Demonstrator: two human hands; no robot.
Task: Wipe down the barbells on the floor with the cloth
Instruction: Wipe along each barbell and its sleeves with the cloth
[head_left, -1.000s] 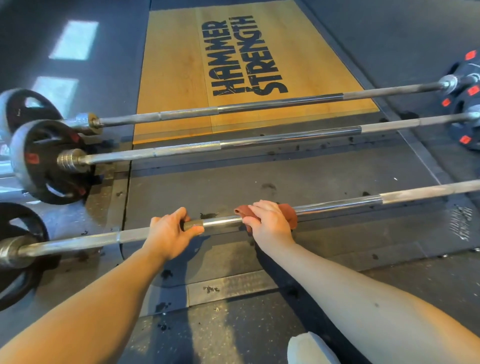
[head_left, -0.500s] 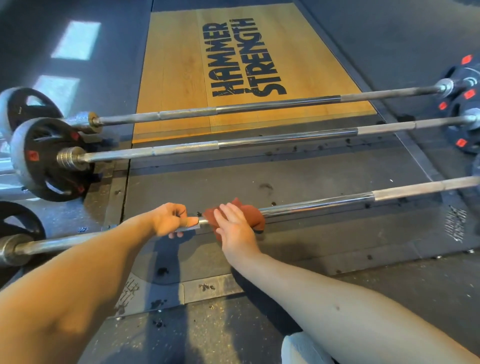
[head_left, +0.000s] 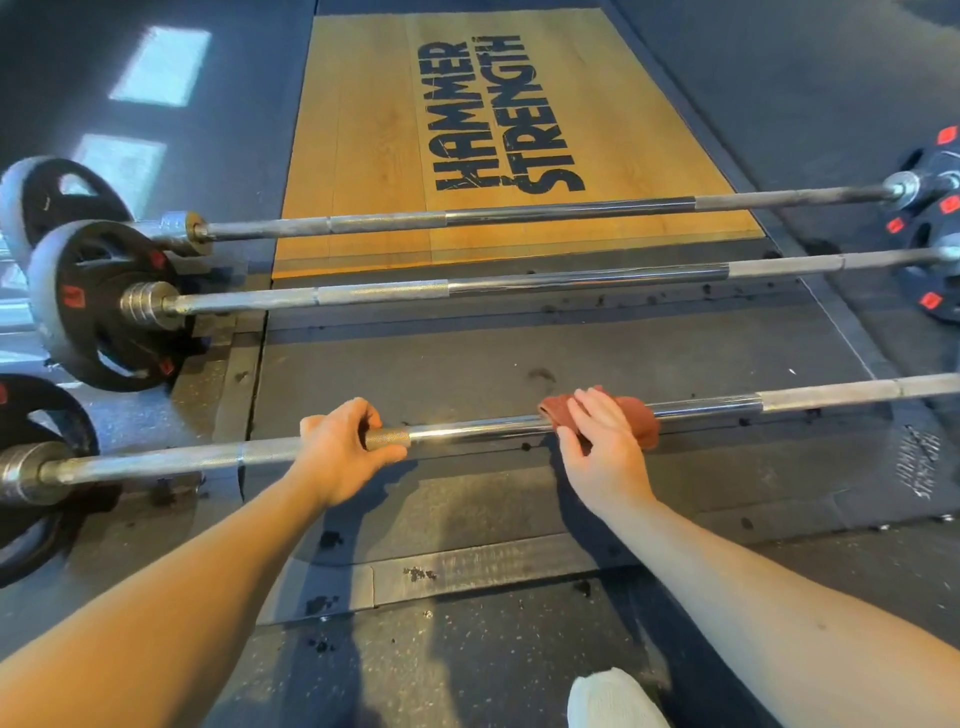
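Three steel barbells lie side by side on the floor. The nearest barbell (head_left: 478, 428) runs across the middle of the view. My left hand (head_left: 343, 447) grips its knurled part left of centre, fingers curled round the shaft. My right hand (head_left: 602, 447) presses a reddish-brown cloth (head_left: 641, 415) onto the smooth middle of the same bar, fingers wrapped over it. The middle barbell (head_left: 519, 286) and the far barbell (head_left: 519, 214) lie beyond, untouched.
Black weight plates (head_left: 98, 306) with red marks sit on the bar ends at the left and at the right (head_left: 930, 244). A wooden platform panel (head_left: 493, 130) with lettering lies behind. A white shoe tip (head_left: 608, 696) shows at the bottom edge.
My right hand has slid the cloth to the right along the nearest bar, away from my left hand. My left hand keeps its grip on the bar.
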